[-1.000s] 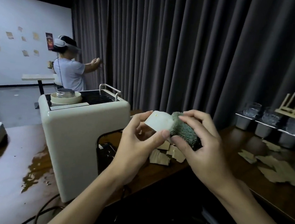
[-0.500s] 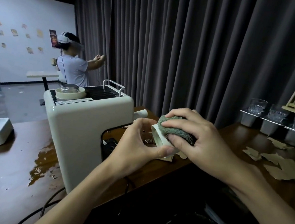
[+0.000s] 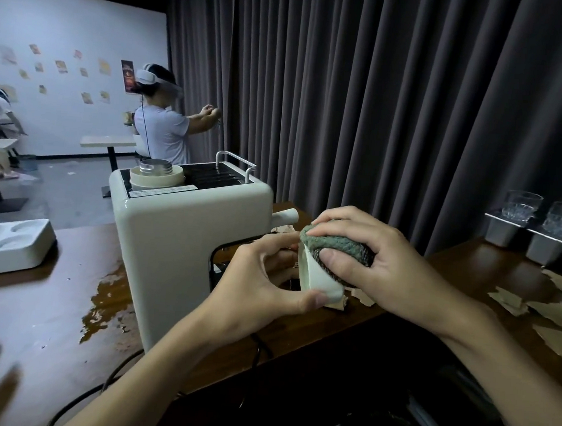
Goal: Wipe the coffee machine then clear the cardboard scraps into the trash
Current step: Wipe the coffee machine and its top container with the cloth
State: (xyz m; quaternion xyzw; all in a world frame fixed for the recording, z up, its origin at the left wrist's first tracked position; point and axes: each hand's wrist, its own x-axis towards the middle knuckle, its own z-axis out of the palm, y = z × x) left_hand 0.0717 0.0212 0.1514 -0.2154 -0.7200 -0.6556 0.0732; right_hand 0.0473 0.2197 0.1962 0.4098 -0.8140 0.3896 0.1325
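A cream coffee machine stands on the dark wooden counter, its open front facing right. My left hand holds a small cream plastic part of the machine just in front of that opening. My right hand presses a green-grey cloth onto the top of that part. Torn cardboard scraps lie on the counter at the right, and a few more scraps show under my hands. No trash bin is in view.
A brown spill spreads left of the machine. A white tray sits at the far left. Metal tubs with glasses line the right back. A black cable runs off the front edge. Two people stand in the room behind.
Both hands have lowered with the part and cloth toward the counter. The cloth has moved from the part's right end to cover its top. The view has swung left.
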